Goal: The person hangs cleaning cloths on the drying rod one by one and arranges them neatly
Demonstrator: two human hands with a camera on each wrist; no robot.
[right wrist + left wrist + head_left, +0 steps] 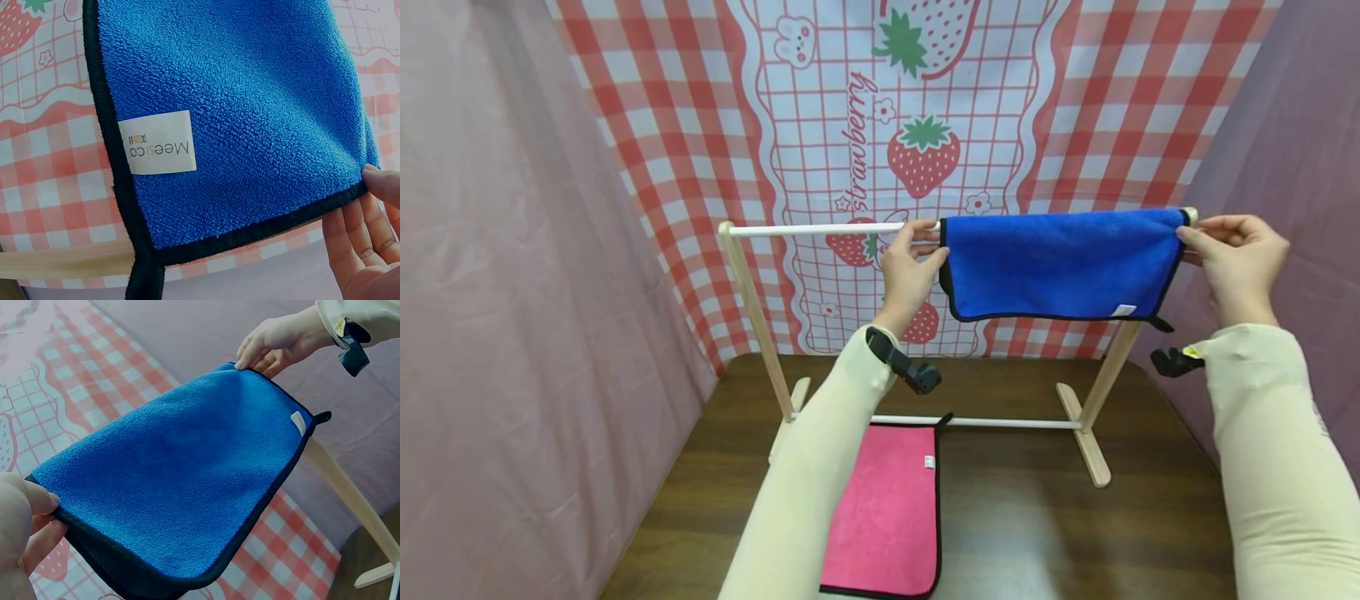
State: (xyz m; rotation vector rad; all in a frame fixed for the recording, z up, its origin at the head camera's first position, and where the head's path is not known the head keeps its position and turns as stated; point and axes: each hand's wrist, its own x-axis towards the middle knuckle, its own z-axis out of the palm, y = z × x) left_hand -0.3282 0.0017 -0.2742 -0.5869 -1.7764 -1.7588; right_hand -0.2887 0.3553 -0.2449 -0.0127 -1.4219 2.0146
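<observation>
A blue towel (1060, 267) with black edging is draped over the top bar of a wooden rack, at its right half. My left hand (912, 271) pinches the towel's left edge just below the bar. On the opposite side, my right hand (1240, 258) pinches the right edge near the rack's corner. The right wrist view shows a white label (161, 142) and a black hanging loop (145, 281) at the towel's lower corner. In the left wrist view the back layer of the towel (112, 565) peeks out below the front one.
A pink towel (887, 508) lies on the brown table (1000, 517), partly behind my left sleeve. The rack's white top bar (820, 230) shows bare on the left; its lower bar (1015, 423) runs between wooden feet. A strawberry-print cloth (925, 158) hangs behind, with pinkish curtains (535, 292) at the sides.
</observation>
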